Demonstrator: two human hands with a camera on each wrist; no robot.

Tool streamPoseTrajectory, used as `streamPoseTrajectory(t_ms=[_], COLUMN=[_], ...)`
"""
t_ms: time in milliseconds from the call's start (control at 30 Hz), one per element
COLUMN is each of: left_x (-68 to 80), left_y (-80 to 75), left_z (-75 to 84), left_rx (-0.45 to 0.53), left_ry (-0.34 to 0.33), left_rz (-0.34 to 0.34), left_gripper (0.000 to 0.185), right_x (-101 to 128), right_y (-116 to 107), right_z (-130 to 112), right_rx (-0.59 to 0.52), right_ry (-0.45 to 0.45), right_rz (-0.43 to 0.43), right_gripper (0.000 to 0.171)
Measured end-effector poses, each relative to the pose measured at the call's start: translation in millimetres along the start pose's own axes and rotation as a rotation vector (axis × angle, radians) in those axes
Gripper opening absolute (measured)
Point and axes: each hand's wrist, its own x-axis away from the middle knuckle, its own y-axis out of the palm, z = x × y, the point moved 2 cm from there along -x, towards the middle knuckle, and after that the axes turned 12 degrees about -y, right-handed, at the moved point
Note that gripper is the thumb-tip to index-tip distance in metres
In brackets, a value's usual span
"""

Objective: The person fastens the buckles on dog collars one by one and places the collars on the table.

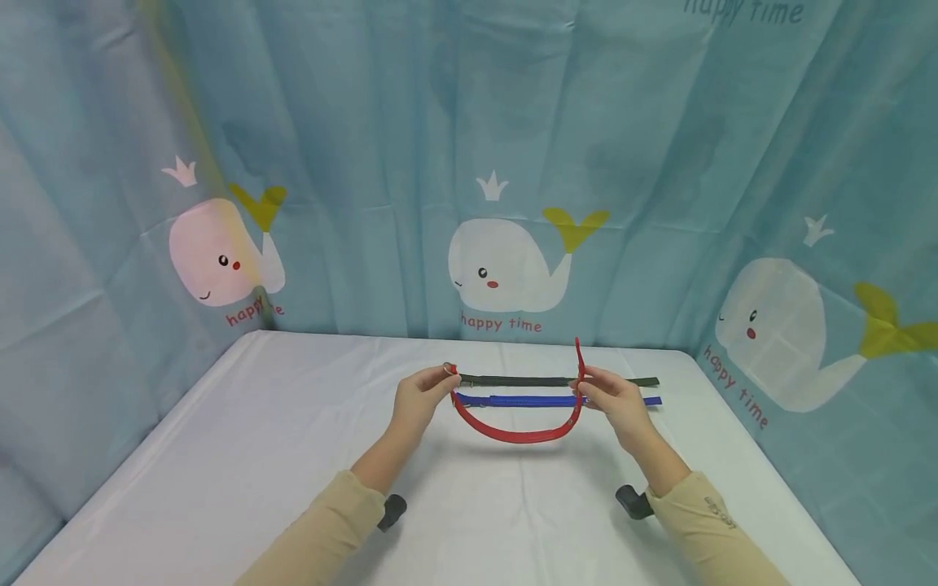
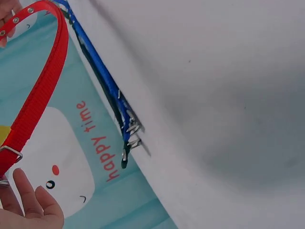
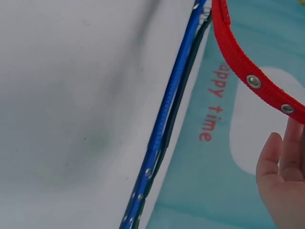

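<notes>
Red woven strap with metal eyelets (image 1: 513, 431): held above the white-covered tabletop (image 1: 293, 439), sagging in a curve between both hands. Left hand (image 1: 419, 399) pinches its ring end; right hand (image 1: 614, 400) pinches near the eyelet end, whose tip stands upright. Blue woven strap (image 1: 528, 400) and dark green strap (image 1: 542, 381): lying flat side by side near the tabletop's far edge.

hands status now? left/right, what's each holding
Left hand: grip pinched on the buckle end of the red collar.
Right hand: grip pinched on the collar's holed end, tip pointing up.
</notes>
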Motion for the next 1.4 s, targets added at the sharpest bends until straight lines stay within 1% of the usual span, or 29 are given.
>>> streamPoseTrajectory(t_ms=[133, 333, 467, 567, 633, 767, 933, 1167, 1400], left_x=[0.7, 2.1, 4.2, 5.8, 6.8, 8.1, 8.9, 13.7, 16.1], left_y=[-6.0, -12.5, -15.7, -16.6, -17.0, -17.7, -17.8, -18.8, -17.5], left_z=[7.5, 16.2, 21.6, 25.3, 27.1, 29.0, 30.3, 32.3, 33.6], left_rx=[0.006, 0.050, 0.075, 0.075, 0.067, 0.058, 0.061, 0.054, 0.042], left_ry=[0.011, 0.026, 0.021, 0.016, 0.014, 0.013, 0.009, 0.038, 0.059], left_rz=[0.018, 0.024, 0.024, 0.026, 0.025, 0.026, 0.008, 0.002, -0.019], left_gripper=[0.034, 0.037, 0.038, 0.038, 0.038, 0.037, 0.034, 0.034, 0.034], right_x=[-1, 0, 0, 0, 1, 1, 2, 3, 2], right_y=[4, 14, 21, 27, 30, 35, 41, 51, 58], right_z=[-8, -21, -28, -32, -35, -41, -50, -57, -62], right_rx=[-0.037, -0.065, -0.031, 0.020, 0.046, 0.108, 0.130, 0.155, 0.226], right_ry=[-0.019, -0.053, -0.089, -0.129, -0.165, -0.269, -0.393, -0.500, -0.642], right_rz=[0.026, 0.058, 0.064, 0.052, 0.037, 0.002, -0.028, -0.044, -0.073], right_gripper=[0.049, 0.046, 0.043, 0.040, 0.039, 0.036, 0.033, 0.026, 0.027])
